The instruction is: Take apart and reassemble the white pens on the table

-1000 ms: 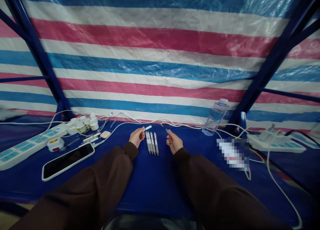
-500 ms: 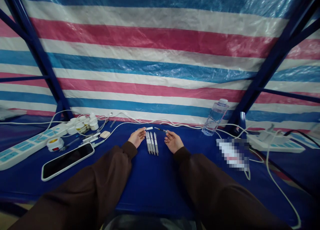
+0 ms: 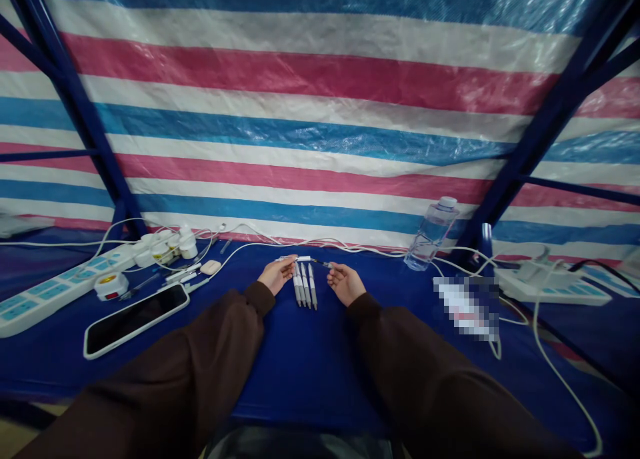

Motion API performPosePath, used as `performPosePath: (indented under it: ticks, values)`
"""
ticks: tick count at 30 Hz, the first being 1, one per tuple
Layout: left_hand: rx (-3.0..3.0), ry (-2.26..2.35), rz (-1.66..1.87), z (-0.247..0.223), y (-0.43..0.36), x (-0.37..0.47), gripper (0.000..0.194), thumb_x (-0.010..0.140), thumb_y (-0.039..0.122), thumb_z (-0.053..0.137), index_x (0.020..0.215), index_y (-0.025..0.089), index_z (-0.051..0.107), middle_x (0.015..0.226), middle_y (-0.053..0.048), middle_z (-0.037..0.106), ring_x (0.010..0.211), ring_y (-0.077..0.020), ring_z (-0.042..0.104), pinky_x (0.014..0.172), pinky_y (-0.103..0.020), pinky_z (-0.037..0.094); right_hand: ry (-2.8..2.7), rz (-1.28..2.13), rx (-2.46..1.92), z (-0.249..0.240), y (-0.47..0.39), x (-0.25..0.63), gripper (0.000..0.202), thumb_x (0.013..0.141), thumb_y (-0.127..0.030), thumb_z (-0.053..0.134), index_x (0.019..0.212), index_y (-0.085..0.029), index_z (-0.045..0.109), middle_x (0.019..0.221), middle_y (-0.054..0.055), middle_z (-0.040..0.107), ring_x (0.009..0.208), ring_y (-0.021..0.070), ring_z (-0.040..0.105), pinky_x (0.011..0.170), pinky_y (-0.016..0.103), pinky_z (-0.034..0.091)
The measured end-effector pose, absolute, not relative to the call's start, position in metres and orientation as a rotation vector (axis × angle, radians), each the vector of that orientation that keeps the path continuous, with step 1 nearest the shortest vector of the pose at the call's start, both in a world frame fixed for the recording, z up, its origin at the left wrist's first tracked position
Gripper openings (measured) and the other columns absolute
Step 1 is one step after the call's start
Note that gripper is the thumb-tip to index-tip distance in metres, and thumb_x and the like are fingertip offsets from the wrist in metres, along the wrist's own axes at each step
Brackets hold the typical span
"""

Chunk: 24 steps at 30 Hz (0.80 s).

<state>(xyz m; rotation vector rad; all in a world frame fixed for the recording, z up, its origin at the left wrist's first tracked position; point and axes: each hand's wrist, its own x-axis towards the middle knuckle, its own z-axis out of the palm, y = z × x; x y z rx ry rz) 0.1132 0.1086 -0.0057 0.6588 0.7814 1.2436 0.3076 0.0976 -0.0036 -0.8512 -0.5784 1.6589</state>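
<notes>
My left hand [image 3: 278, 274] pinches a white pen barrel [image 3: 303, 258] that points right, just above the far ends of a row of pens. Between the fingertips of my right hand [image 3: 346, 284] is a thin dark pen refill [image 3: 321, 264], pointing left. Its left tip is at or very near the barrel's open end; whether it sits inside is too small to tell. Several white pens with grey grips [image 3: 305, 287] lie side by side on the blue table [image 3: 310, 366] between my hands, grips toward me.
To the left lie a phone [image 3: 136, 320], a power strip [image 3: 60, 289] with plugs, and an earbud case [image 3: 211, 267]. A clear bottle [image 3: 431, 234] and another power strip [image 3: 550, 286] stand on the right. White cables [image 3: 350, 248] run along the back, below a striped sheet [image 3: 320, 139].
My hands have come slightly closer together. The gap between the pen barrel and the refill has closed to almost nothing. The row of pens has stayed put.
</notes>
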Motion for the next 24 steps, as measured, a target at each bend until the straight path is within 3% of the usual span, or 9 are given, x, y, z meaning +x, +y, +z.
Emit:
performPosePath:
  ticks: [15,24]
  values:
    - [0.778,0.807,1.218,-0.0102,0.1095,0.115,0.026,0.059,0.021,0.075,0.08,0.008,0.068,0.06,-0.002,0.062,0.055,-0.0071,0.056,0.056,-0.019,0.042,-0.873,1.502,-0.864,-0.0098,0.0933,0.2987,0.013,0.06,-0.024,0.058,0.067,-0.018,0.049,0.051,0.0,0.058,0.044,0.0128,0.054,0.046,0.023,0.035]
    - [0.799,0.813,1.199,-0.0098,0.1085,0.1152,0.021,0.065,0.019,0.071,0.082,0.008,0.068,0.059,-0.002,0.062,0.055,-0.0076,0.057,0.055,-0.019,0.042,-0.785,1.621,-0.896,-0.0029,0.092,0.3006,0.013,0.071,-0.021,0.045,0.078,-0.015,0.055,0.061,0.005,0.065,0.047,0.0142,0.057,0.047,0.024,0.037]
